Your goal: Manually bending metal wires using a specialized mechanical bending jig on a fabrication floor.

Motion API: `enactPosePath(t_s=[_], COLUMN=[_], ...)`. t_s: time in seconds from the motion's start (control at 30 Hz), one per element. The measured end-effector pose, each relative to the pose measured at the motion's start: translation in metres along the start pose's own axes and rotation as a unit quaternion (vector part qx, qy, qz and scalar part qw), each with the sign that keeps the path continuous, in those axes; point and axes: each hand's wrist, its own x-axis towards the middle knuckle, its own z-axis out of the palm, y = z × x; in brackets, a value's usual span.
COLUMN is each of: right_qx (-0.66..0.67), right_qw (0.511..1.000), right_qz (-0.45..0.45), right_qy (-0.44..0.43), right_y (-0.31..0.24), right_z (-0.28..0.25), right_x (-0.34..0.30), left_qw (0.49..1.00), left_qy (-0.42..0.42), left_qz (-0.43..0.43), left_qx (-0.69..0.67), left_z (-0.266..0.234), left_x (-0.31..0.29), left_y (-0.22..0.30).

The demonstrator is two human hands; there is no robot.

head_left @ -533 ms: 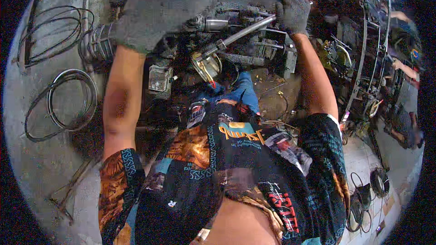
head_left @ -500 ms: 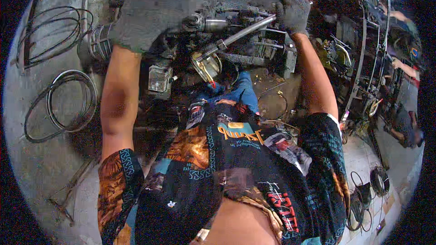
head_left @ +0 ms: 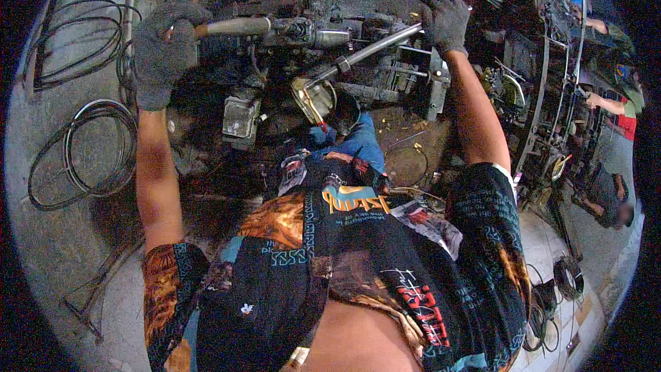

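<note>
Your gloved left hand is curled around the outer end of a pale handle, which points toward your other hand and meets a dark metal joint. Your gloved right hand appears clenched on the upper end of a steel bar; finger contact partly hidden. Bar slopes down from that fist, through a collar, to a round fitting between and below your hands. Estimate: both pieces stiff, fairly heavy, not fragile; smooth bar probably slick if oily, gloves should help. Best hold: outer ends, for leverage, fingers clear of collar and joint. Grey box: below your left hand, toward the right.
</note>
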Motion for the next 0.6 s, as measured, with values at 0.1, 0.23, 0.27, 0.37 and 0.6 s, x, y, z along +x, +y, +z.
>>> enactPosePath(t_s=[0.1, 0.23, 0.27, 0.37, 0.6], right_qx=[-0.029, -0.025, -0.026, -0.006, 0.001], right_qw=[0.999, 1.000, 1.000, 0.999, 0.997], right_qz=[-0.012, -0.006, -0.007, -0.024, -0.017], right_qy=[0.008, 0.003, 0.004, -0.032, 0.069], right_y=[0.000, -0.015, -0.015, -0.027, -0.045], right_z=[0.017, 0.016, 0.016, 0.011, 0.029], right_x=[-0.009, 0.006, 0.014, 0.021, 0.014], left_qw=[0.996, 0.828, 0.858, 0.631, 0.863], left_qy=[0.014, 0.031, 0.030, 0.229, 0.167], left_qz=[-0.039, -0.127, -0.115, -0.369, -0.240], left_qx=[-0.085, -0.546, -0.500, -0.643, -0.413], left_z=[0.017, 0.057, 0.071, 0.087, 0.095], left_x=[-0.018, -0.121, -0.142, -0.157, -0.103], left_y=[0.000, -0.001, 0.035, 0.055, 0.097])
